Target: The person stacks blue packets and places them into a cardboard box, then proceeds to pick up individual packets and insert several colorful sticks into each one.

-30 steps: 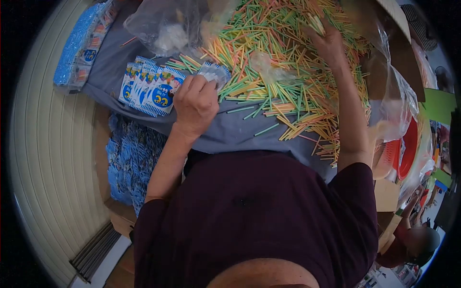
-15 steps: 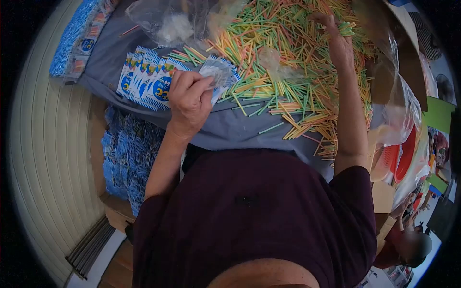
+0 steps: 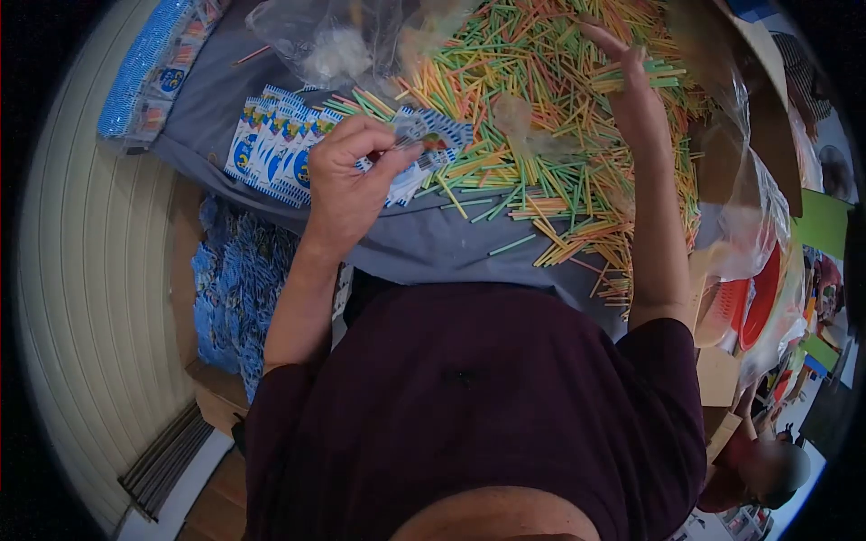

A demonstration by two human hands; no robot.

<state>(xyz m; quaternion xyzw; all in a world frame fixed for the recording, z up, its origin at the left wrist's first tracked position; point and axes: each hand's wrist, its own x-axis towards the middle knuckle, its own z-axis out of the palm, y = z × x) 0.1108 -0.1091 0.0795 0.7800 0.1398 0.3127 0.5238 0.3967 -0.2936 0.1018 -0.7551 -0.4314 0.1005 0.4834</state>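
My left hand (image 3: 352,171) pinches the edge of a small blue-and-white printed packet (image 3: 437,135) between thumb and fingers. Its clear side shows a spot of red and green. Next to that hand, several similar packets (image 3: 271,149) lie overlapped like a fan on the grey cloth (image 3: 406,243). Over the big heap of thin coloured sticks (image 3: 541,72), my right hand (image 3: 636,108) has its index finger stretched out. A small bunch of green and yellow sticks (image 3: 666,74) crosses its palm, seemingly held under the thumb.
A crumpled clear plastic bag (image 3: 334,54) lies at the back. Bundled packets (image 3: 149,81) sit at the far left. Below the table edge, a cardboard box (image 3: 216,397) holds many blue packets. Red baskets (image 3: 762,293) stand to the right, near another person (image 3: 767,469).
My left hand has turned slightly, and the packet has shifted right, showing its coloured side. My right hand has come a little nearer, its stick bunch now showing on both sides of the palm.
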